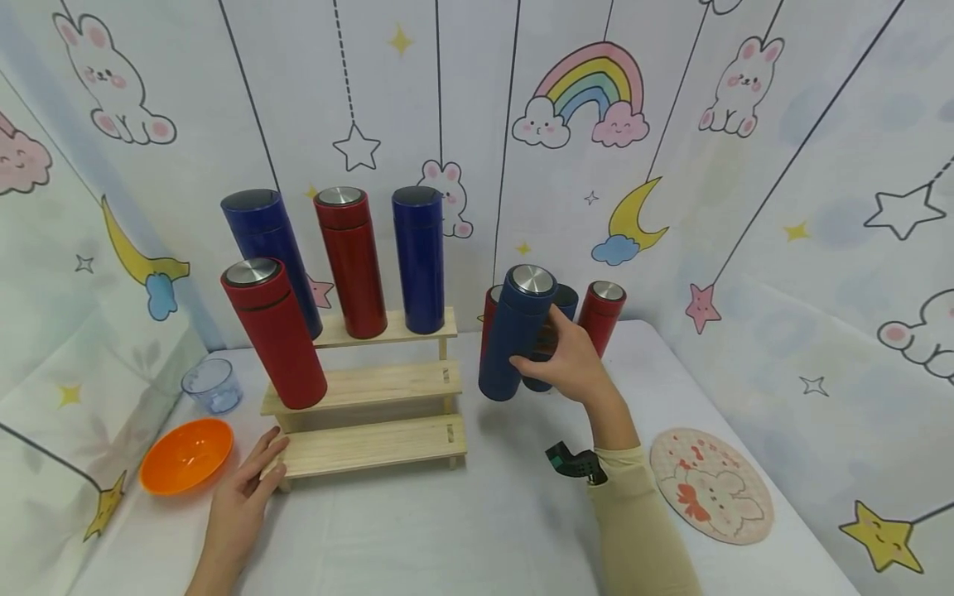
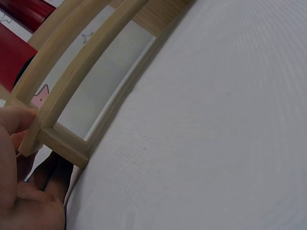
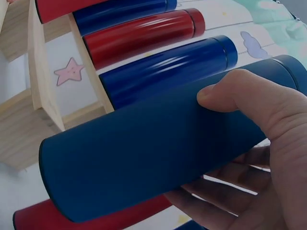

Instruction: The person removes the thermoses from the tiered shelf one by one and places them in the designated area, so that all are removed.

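My right hand [image 1: 572,356] grips a matte dark blue thermos [image 1: 514,339] with a silver-topped lid, thumb across its near side and fingers around the back. The thermos tilts slightly and stands right of the three-tier wooden rack [image 1: 373,443]. In the right wrist view the same blue thermos [image 3: 129,153] spans the frame. My left hand [image 1: 242,497] holds the left end of the rack's lowest shelf, its fingers around the board's end [image 2: 36,139]. On the rack's top shelf stand a blue thermos [image 1: 272,257], a red one [image 1: 352,265] and another blue one [image 1: 420,265]. A red thermos [image 1: 279,339] occupies the middle shelf's left end.
Behind my right hand stand a red thermos [image 1: 604,310], a dark blue one [image 1: 566,300] and another red one [image 1: 489,310], partly hidden. An orange bowl [image 1: 186,455] and a clear glass cup [image 1: 212,385] sit left of the rack. A round rabbit mat [image 1: 711,488] lies at right.
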`<state>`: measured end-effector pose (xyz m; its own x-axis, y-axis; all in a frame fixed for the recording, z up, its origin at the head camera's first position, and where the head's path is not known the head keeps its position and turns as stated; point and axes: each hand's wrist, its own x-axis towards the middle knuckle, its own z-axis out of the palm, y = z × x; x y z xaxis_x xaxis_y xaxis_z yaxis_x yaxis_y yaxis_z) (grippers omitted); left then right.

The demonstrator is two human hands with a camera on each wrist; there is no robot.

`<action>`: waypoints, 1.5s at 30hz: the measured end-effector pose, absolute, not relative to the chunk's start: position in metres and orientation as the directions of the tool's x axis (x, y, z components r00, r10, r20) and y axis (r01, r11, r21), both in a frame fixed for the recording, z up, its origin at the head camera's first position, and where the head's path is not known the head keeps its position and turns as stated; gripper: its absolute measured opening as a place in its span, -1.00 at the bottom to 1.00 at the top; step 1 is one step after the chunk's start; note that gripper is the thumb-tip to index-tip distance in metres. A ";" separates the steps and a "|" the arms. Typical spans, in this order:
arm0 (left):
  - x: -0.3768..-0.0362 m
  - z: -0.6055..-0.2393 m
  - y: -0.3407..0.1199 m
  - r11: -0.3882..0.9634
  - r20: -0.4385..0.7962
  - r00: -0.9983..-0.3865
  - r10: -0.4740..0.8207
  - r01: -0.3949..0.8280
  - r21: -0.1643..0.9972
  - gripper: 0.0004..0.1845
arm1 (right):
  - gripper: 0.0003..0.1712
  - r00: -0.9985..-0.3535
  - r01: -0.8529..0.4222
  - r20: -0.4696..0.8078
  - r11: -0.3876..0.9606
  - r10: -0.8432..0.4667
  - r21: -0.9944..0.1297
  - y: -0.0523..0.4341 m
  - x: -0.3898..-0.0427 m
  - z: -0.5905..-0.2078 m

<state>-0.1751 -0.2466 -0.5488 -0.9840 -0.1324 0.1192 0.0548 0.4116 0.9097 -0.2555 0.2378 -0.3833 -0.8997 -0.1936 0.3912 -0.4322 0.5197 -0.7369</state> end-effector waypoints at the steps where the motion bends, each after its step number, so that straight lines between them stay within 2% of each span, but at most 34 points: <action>1: -0.175 -0.549 -0.247 0.410 0.120 -0.984 -0.132 0.056 0.911 -0.50 | -0.07 -0.899 -0.433 0.392 0.519 -0.194 -0.737 0.238 -0.256 -0.384; 7: -0.174 -0.548 -0.248 0.397 0.131 -0.983 -0.129 0.069 0.915 -0.51 | -0.08 -0.901 -0.431 0.384 0.508 -0.201 -0.746 0.237 -0.256 -0.386; 14: -0.174 -0.549 -0.248 0.369 0.195 -0.975 -0.103 0.145 0.918 -0.52 | -0.10 -0.890 -0.452 0.403 0.517 -0.213 -0.727 0.237 -0.254 -0.392; 45: -0.172 -0.546 -0.248 0.387 0.207 -0.973 -0.097 0.155 0.909 -0.52 | -0.09 -0.931 -0.365 0.305 0.583 -0.203 -0.726 0.243 -0.256 -0.440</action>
<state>-0.1721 -0.2479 -0.5457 -0.9734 -0.0972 0.2074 0.1551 0.3868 0.9090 -0.2565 0.2425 -0.4401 -0.9306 -0.2028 0.3048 -0.3649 0.5827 -0.7261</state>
